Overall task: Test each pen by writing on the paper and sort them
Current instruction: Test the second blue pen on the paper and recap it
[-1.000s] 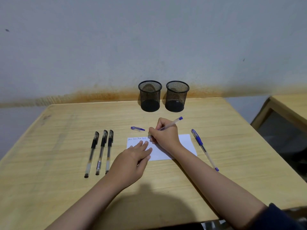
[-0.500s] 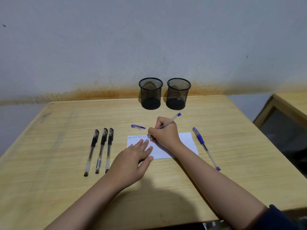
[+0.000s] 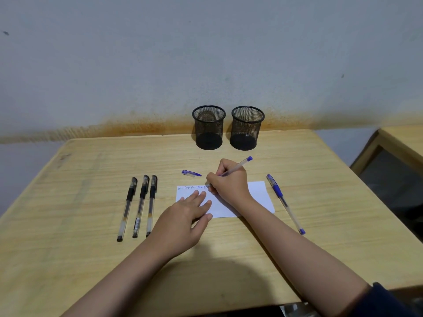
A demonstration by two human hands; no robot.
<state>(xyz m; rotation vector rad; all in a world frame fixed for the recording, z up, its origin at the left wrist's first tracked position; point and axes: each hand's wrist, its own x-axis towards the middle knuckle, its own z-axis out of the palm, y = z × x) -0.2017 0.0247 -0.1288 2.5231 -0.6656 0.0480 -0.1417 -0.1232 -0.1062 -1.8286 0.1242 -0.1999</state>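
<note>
My right hand (image 3: pixel 230 184) grips an uncapped blue pen (image 3: pixel 239 166), its tip down on the white paper (image 3: pixel 258 195) at the end of a row of small blue scribbles. My left hand (image 3: pixel 183 216) lies flat with straight fingers on the paper's left part. The pen's blue cap (image 3: pixel 191 173) lies just beyond the paper. Three black pens (image 3: pixel 140 204) lie side by side to the left. A capped blue pen (image 3: pixel 285 203) lies to the right of the paper.
Two black mesh pen cups, left cup (image 3: pixel 208 127) and right cup (image 3: pixel 247 128), stand at the back of the wooden table (image 3: pixel 332 202), both without pens. Another piece of wooden furniture (image 3: pixel 398 147) stands at the right.
My right hand has shifted slightly rightward along the row of writing, adding scribbles. My left hand stays on the paper. The camera view tilted a little.
</note>
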